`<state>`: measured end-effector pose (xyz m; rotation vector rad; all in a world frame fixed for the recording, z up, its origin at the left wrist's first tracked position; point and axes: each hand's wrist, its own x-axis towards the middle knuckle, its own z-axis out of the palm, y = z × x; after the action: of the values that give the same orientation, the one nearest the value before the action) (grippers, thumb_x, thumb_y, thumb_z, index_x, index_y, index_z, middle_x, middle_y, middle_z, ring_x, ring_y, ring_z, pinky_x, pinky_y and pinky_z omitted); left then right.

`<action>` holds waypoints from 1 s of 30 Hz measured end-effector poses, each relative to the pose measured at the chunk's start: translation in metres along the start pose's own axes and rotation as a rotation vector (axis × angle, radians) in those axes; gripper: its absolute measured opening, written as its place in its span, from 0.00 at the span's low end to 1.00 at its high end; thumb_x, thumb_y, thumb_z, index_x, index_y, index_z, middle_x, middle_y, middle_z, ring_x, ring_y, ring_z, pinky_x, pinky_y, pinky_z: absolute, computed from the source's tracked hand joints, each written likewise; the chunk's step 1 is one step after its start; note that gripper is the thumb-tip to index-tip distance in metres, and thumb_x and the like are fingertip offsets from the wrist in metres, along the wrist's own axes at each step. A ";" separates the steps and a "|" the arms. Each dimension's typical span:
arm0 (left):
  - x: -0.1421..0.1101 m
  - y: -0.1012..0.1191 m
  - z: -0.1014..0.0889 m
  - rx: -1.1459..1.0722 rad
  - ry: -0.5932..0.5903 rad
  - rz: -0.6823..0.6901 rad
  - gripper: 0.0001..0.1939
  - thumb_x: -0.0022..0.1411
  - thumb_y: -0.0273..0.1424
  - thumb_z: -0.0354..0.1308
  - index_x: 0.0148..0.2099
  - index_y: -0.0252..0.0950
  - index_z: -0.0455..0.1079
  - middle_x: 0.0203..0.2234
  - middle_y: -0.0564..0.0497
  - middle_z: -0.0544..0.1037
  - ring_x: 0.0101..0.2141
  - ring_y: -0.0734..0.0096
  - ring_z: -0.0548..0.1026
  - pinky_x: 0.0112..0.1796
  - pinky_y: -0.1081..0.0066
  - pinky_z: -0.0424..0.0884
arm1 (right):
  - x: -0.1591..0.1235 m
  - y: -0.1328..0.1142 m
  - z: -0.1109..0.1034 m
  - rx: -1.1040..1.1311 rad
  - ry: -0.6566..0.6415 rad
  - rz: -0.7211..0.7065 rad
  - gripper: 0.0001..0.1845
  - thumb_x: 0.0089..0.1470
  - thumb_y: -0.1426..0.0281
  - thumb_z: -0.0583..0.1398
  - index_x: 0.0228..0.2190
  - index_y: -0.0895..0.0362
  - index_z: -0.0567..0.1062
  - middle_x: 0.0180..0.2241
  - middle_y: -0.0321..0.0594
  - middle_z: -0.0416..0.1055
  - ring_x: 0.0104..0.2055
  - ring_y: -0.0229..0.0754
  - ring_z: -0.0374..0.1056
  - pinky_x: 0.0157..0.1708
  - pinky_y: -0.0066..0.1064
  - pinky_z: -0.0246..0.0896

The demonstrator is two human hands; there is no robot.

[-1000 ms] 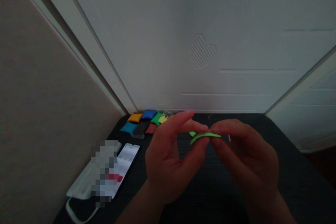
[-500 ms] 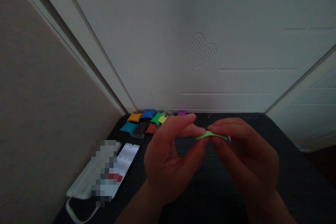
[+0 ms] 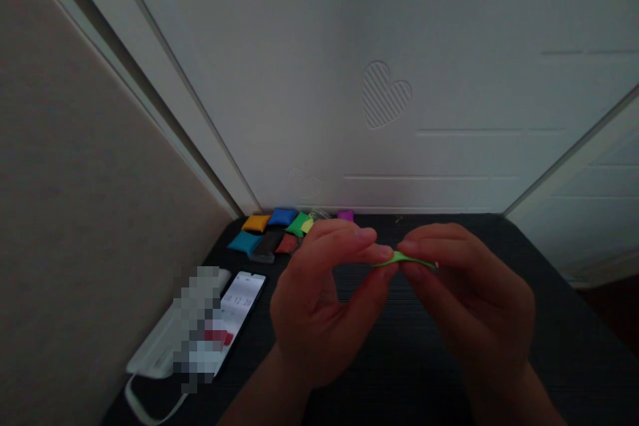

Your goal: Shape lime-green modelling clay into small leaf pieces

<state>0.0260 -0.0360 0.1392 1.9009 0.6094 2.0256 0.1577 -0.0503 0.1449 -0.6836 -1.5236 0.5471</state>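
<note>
A thin, flat strip of light green modelling clay is held up above the dark table, its middle slightly raised. My left hand pinches its left part between thumb and fingertips, the fingers arched over a gap. From the other side, my right hand grips the strip with thumb below and fingers on top. Both sets of fingertips almost meet at the middle. The right fingers partly hide the strip's right end.
Along the back left of the dark table lie several coloured packets, among them orange, blue, teal and purple. A phone and a white strapped object, partly pixelated, lie left. A white panel stands behind.
Both hands have moved slightly apart, with the fingertips still on the green clay. The strip looks slightly flatter and a little longer on the right.
</note>
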 end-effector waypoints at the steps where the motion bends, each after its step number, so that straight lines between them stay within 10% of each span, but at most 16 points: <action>1: 0.000 0.000 0.000 0.002 0.001 -0.003 0.26 0.47 0.17 0.60 0.48 0.39 0.63 0.29 0.55 0.76 0.34 0.71 0.73 0.40 0.63 0.69 | 0.000 0.000 0.000 -0.005 0.003 -0.006 0.15 0.45 0.82 0.59 0.36 0.55 0.73 0.33 0.36 0.70 0.36 0.37 0.66 0.33 0.30 0.61; 30: 0.004 0.007 -0.002 0.025 0.036 -0.014 0.19 0.47 0.15 0.58 0.42 0.37 0.68 0.29 0.53 0.76 0.32 0.70 0.73 0.36 0.64 0.72 | -0.002 -0.002 0.003 -0.071 0.142 -0.017 0.17 0.43 0.77 0.63 0.38 0.51 0.73 0.32 0.36 0.72 0.34 0.40 0.67 0.33 0.34 0.65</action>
<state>0.0247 -0.0399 0.1456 1.8725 0.6586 2.0564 0.1541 -0.0529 0.1441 -0.7480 -1.4197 0.4249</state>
